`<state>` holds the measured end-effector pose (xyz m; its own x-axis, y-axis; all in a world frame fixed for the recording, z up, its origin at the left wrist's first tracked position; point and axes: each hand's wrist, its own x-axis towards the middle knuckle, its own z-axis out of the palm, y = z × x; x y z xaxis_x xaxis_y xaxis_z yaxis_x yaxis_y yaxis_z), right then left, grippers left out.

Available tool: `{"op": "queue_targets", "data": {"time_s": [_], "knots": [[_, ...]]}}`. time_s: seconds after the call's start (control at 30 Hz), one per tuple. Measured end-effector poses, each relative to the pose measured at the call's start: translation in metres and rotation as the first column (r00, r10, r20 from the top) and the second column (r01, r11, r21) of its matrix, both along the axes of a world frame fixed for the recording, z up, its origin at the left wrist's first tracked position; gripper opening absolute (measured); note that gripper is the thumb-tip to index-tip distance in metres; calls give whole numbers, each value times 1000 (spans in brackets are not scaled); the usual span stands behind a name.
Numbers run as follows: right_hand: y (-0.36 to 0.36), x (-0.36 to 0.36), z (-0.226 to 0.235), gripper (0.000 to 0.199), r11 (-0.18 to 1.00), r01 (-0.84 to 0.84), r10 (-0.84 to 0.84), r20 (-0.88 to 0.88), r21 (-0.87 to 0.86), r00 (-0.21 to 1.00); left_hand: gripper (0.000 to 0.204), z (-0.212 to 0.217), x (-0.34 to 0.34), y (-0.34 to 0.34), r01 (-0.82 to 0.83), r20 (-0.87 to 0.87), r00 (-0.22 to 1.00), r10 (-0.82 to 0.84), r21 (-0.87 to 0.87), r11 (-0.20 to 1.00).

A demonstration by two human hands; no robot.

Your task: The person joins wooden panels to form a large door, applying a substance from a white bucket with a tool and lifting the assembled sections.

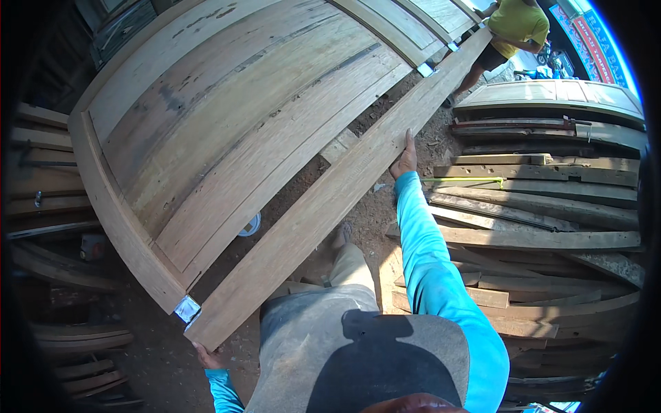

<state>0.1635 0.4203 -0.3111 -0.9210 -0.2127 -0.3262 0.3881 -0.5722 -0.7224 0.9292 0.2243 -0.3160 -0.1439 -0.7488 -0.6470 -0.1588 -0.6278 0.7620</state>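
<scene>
A worker's left hand [208, 356] pinches the near end of one long plank [330, 203], its right hand [405, 162] at mid-length on the right edge; those fingers are partly hidden, their grip impossible to tell. The timber, likely heavy, stiff and dry rather than slippery, runs near left to far right beside one panelled frame [227, 131], and is best held towards both ends. One co-worker [516, 27] stands at the far end; one pail [251, 225] sits below.
</scene>
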Motion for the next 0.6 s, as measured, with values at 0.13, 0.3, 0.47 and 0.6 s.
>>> {"op": "queue_targets", "data": {"time_s": [0.13, 0.3, 0.47, 0.6], "knots": [[14, -31, -16, 68, 995, -98, 99, 68, -24, 993, 58, 18, -11, -6, 15, 504, 844, 182, -361, 932], [2, -23, 8, 59, 991, -109, 120, 142, -83, 982, 48, 104, -265, 5, -58, 257, 951, 173, -402, 914], [-2, -32, 29, 57, 992, -108, 121, 228, -69, 966, 80, 110, -461, 19, -349, -471, 704, 531, 421, 837], [0, -34, 35, 59, 993, -96, 111, 273, -68, 956, 82, 114, -556, -8, -409, -293, 583, 758, 700, 586]]}}
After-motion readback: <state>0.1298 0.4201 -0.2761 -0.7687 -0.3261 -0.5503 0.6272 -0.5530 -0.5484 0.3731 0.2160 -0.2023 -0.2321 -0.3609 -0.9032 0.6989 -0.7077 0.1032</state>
